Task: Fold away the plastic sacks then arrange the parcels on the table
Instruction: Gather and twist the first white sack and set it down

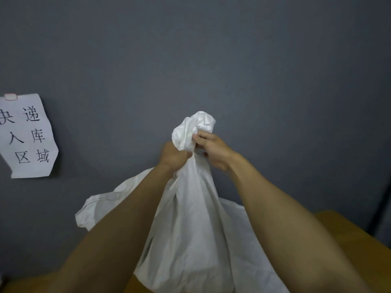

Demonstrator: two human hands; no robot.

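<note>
A large white plastic sack [190, 233] hangs upright in front of me, lifted above the wooden table [347, 231]. Its top is bunched into a crumpled knot that sticks up between my hands. My left hand [172, 154] grips the gathered neck from the left. My right hand [213, 150] pinches the bunched top from the right, fingers curled into the plastic. The sack's lower body drapes between my forearms and spreads out to the left. No parcels are in view.
A dark grey wall [211, 60] fills the background. A white paper sign [27, 136] with black characters is taped to it at the left. The table's edge shows at the lower right and along the bottom left.
</note>
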